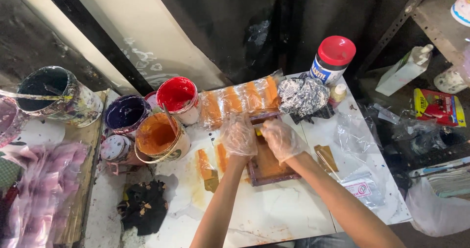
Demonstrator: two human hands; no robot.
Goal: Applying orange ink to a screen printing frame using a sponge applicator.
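Orange paint in tub (159,139); red in pot (177,97); hands on frame (268,165).

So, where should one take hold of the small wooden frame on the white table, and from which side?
Probably by its two long side rails, from above. The wooden frame lies flat on the white table, and its middle is wet with orange ink. The left hand and right hand, both gloved, already press at its far end, so the near end, toward the person, seems freer.

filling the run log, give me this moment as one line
left hand on frame top | right hand on wooden screen frame | orange ink tub left | table stained
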